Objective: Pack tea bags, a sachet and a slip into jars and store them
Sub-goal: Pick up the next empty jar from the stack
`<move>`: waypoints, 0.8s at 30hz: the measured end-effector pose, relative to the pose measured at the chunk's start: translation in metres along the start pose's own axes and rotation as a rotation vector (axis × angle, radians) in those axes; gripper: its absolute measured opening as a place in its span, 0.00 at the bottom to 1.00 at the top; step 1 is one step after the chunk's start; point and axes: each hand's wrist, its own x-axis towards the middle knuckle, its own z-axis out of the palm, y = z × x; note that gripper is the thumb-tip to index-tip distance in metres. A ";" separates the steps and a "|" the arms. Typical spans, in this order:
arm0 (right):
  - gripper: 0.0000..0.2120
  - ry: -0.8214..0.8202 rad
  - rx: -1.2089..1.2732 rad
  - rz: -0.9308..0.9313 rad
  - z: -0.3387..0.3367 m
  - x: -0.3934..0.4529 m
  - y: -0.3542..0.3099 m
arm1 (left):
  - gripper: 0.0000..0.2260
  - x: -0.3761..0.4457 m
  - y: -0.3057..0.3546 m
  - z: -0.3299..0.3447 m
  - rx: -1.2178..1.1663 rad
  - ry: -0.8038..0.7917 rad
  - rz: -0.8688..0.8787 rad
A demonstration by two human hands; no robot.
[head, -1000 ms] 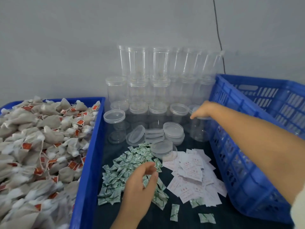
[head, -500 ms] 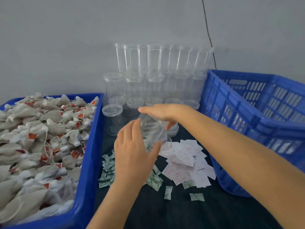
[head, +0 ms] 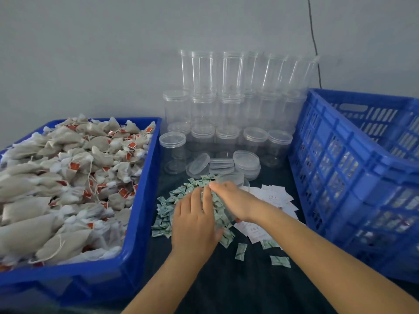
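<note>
Both hands meet at the centre of the frame over the heap of green sachets [head: 179, 200]. The right hand [head: 233, 200] has its grip curled round a clear jar [head: 217, 207] lying on its side, its mouth toward the left hand [head: 195, 218]. The left hand's fingers are curved against the jar's near end; whether its grip has hold of the jar or of a sachet cannot be told, as the jar is blurred and see-through.

The sachets are too many to count in the heap; three lie apart on the dark desk [head: 226, 286] at lower centre. White slips [head: 272, 196] lie in a loose pile just right of the hands, partly under the right forearm, with no clear count.

At left, one blue tray [head: 140, 223] is heaped with tea bags [head: 68, 177], far too many to count, each with a red tag. At right stands one blue slatted crate [head: 340, 177], its contents unclear through the slats.

Behind the hands, loose lids [head: 246, 158] sit in about four short stacks, one lid leaning. Behind those, empty jars [head: 226, 105] stand in roughly three tiers against the grey wall [head: 90, 53]; the front row shows about six, and the rest blur together. One black cable [head: 314, 41] hangs down the wall at upper right.
</note>
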 end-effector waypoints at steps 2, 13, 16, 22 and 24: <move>0.50 0.037 -0.019 0.006 0.004 -0.001 0.006 | 0.40 0.000 0.000 0.005 -0.003 0.008 0.009; 0.27 0.159 -0.214 -0.246 0.003 -0.006 0.024 | 0.42 0.012 -0.010 0.012 -0.317 -0.121 -0.002; 0.35 0.108 -0.288 -0.389 -0.006 -0.017 0.028 | 0.43 0.015 -0.017 0.001 -0.564 -0.237 -0.026; 0.33 -0.111 -0.308 -0.717 -0.033 -0.040 0.031 | 0.46 0.016 -0.032 -0.026 -0.814 -0.571 0.027; 0.35 -0.151 -0.306 -0.804 -0.038 -0.045 0.033 | 0.44 0.015 -0.039 -0.032 -0.780 -0.632 0.065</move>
